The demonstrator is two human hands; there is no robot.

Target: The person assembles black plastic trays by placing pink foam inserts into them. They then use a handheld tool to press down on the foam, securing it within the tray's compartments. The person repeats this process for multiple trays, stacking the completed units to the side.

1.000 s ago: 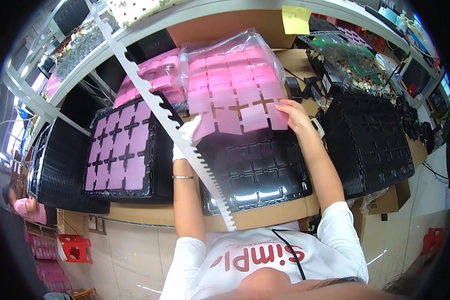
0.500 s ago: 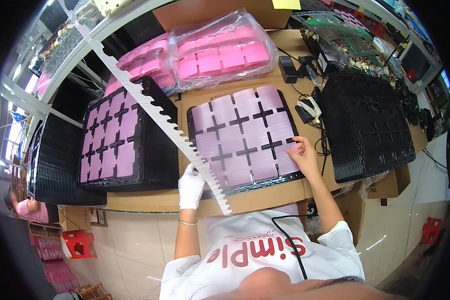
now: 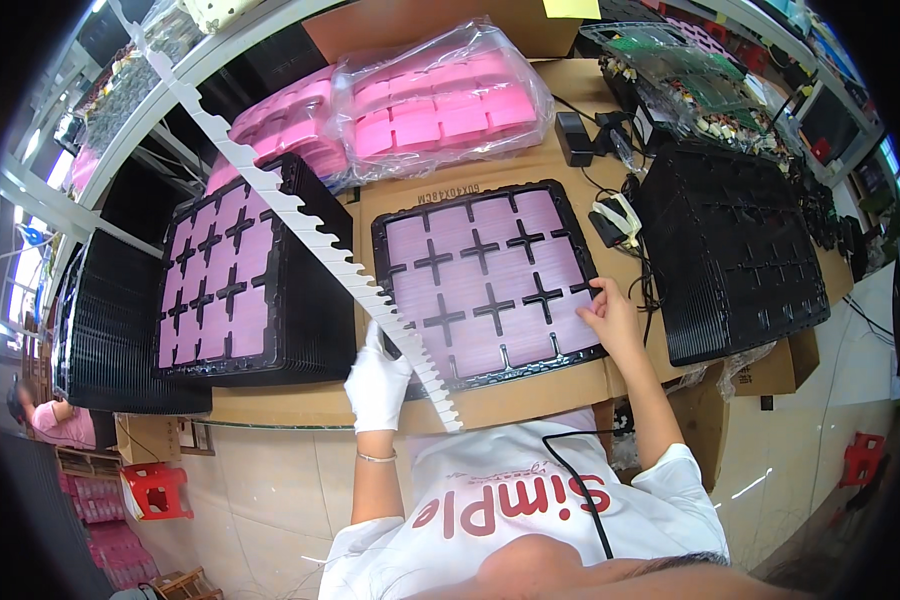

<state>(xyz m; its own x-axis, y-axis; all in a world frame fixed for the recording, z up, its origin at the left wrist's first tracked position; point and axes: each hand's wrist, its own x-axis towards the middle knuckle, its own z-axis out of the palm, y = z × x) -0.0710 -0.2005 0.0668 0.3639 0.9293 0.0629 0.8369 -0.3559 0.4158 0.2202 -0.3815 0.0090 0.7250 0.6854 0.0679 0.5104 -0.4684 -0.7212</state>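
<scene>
A black plastic tray (image 3: pixel 564 203) lies in front of me, with a pink foam sheet (image 3: pixel 457 277) inside its rim. Black cross-shaped dividers stick up through the sheet's slots. My left hand (image 3: pixel 377 388), in a white glove, is closed at the tray's near left edge, its fingertips partly hidden. Bare, my right hand (image 3: pixel 611 314) pinches the tray's right edge, thumb over the sheet's border. Across the view, in front of the tray's left side, runs a long white toothed strip (image 3: pixel 315 240).
Left of the tray stands a tray stack (image 3: pixel 310 270) topped with pink foam; another stack (image 3: pixel 135 320) is beyond it. A black tray stack (image 3: pixel 735 260) stands right. Bagged pink foam (image 3: pixel 445 100) lies behind. Cables and a black adapter (image 3: pixel 574 139) lie at back right.
The foam sheet's far edge has dropped from over the tray's far rim to inside it. My left hand has shifted slightly left; my right hand stays at the right edge.
</scene>
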